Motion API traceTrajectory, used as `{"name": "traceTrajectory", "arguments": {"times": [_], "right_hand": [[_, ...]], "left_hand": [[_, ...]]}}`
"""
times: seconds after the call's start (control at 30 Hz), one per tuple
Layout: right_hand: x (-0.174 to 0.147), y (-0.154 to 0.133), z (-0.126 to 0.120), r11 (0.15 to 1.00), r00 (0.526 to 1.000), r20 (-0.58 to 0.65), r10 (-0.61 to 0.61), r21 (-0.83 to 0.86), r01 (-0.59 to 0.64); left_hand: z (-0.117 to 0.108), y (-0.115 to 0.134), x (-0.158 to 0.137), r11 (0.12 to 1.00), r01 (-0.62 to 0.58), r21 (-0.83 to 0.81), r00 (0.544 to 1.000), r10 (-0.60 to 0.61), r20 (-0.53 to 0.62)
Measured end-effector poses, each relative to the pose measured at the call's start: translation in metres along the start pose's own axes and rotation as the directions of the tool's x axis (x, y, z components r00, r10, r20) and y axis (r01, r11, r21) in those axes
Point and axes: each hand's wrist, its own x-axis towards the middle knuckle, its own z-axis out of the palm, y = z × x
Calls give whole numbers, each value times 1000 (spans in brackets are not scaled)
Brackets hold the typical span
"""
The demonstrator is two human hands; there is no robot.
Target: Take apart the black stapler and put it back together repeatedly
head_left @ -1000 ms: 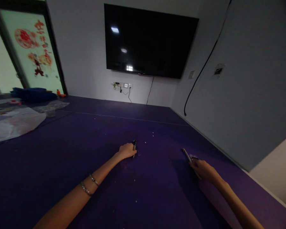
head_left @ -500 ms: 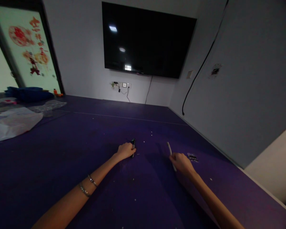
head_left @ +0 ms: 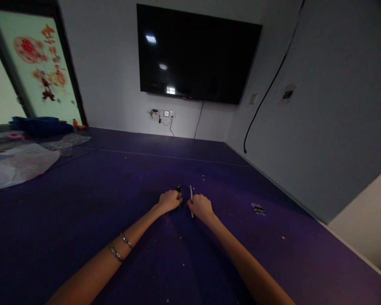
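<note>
My left hand [head_left: 169, 200], with two bracelets on its forearm, is closed around a small dark object with a shiny edge [head_left: 179, 189]. Most of that object is hidden by the fingers, so its kind is unclear. Close to its right, my right hand [head_left: 202, 206] grips a slim, slightly curved white stick-like piece [head_left: 191, 192] held roughly upright. Its ends show above and below the fist. A narrow gap separates the two held things. Both hands are low over the purple surface [head_left: 139, 262].
A small clear packet with dark contents [head_left: 258, 209] lies to the right. White specks dot the surface. At far left are crumpled plastic sheeting [head_left: 22, 163], a dark blue cloth item [head_left: 41, 125] and a small orange object [head_left: 78, 125]. A black cable [head_left: 263, 99] hangs along the right wall.
My right hand has moved left with the white piece, bringing it close beside my left hand. The left hand has hardly moved and still grips the dark object.
</note>
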Motion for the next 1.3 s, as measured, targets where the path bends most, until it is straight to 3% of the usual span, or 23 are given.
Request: {"name": "traceTrajectory", "arguments": {"times": [0.23,0.37,0.5,0.7,0.83,0.97,1.1,1.3], "right_hand": [[3,0,7,1000,1000,-5,-12,7,12],[1,17,2,999,997,-75,-26,37,29],[3,64,-6,984,978,-195,-73,146,103],[3,178,-12,959,935,-342,-99,218,182],[-7,254,-21,960,954,-262,-147,195,202],[-19,304,-36,976,980,-87,-178,109,186],[-23,320,-49,986,987,35,-155,68,152],[-24,310,-54,982,983,115,-146,140,130]], "left_hand": [[1,-2,1,999,-15,-41,1000,14,-23],[3,-5,1,997,-46,-63,997,42,-65],[4,-8,1,994,-64,-84,993,55,-109],[9,-15,5,983,-71,-172,983,40,-181],[12,-20,8,973,-74,-219,976,26,-214],[13,-22,9,968,-93,-232,975,42,-219],[12,-22,9,974,-81,-212,981,40,-191],[7,-19,5,978,-70,-195,983,35,-179]]}}
